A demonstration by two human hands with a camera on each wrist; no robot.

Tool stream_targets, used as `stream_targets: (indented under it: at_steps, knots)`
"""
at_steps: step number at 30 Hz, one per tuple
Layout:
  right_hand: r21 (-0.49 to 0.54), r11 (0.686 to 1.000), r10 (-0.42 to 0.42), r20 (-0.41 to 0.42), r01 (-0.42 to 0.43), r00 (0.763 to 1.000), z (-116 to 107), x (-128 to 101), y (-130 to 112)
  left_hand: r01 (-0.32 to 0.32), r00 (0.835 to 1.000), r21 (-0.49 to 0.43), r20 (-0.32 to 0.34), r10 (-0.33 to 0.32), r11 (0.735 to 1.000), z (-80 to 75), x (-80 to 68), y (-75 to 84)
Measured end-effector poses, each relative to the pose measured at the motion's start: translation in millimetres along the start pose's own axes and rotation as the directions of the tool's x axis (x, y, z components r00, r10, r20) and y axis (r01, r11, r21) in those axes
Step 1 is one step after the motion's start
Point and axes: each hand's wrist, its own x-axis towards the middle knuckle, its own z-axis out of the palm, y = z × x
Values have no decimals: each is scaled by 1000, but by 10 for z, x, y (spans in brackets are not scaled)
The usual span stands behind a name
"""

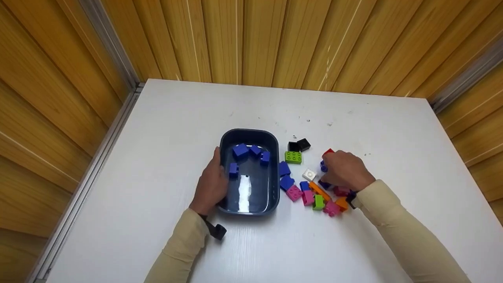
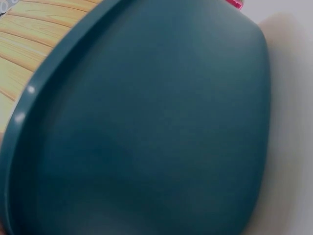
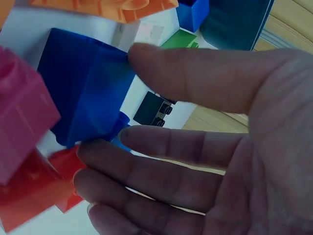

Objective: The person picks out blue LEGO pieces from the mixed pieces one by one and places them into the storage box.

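Note:
A dark blue tray (image 1: pixel 247 212) stands on the white table with several blue bricks (image 1: pixel 240 151) in it. My left hand (image 1: pixel 211 184) lies along the tray's left wall, its fingers against the outside. In the left wrist view that wall (image 2: pixel 156 117) fills most of the picture and hides the fingers. My right hand (image 1: pixel 347 171) reaches down at the loose bricks, thumb and fingers spread apart. In the right wrist view a blue brick (image 3: pixel 83 88) is by the thumb and fingertips; the thumb appears to touch its corner. Red bricks (image 3: pixel 34 191) and a pink brick (image 3: pixel 22 117) lie close by.
Right of the tray are loose bricks: black ones (image 1: pixel 303 144), green (image 1: pixel 293 157), white (image 1: pixel 309 174), orange (image 1: pixel 319 191), pink (image 1: pixel 294 193) and blue (image 1: pixel 287 182). Wood-patterned panels (image 1: pixel 259 43) stand behind the table (image 1: pixel 177 118) and at both sides.

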Motion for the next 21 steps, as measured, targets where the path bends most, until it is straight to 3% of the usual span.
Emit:
stream_targets:
  at_steps: [8, 21]
  knots:
    - [138, 990, 33, 63, -41, 997, 46, 3, 24, 2, 1000, 8, 5, -2, 1000, -2, 3, 18]
    - [146, 989, 19, 73, -30, 997, 95, 12, 10, 39, 999, -7, 16, -39, 999, 5, 4, 23]
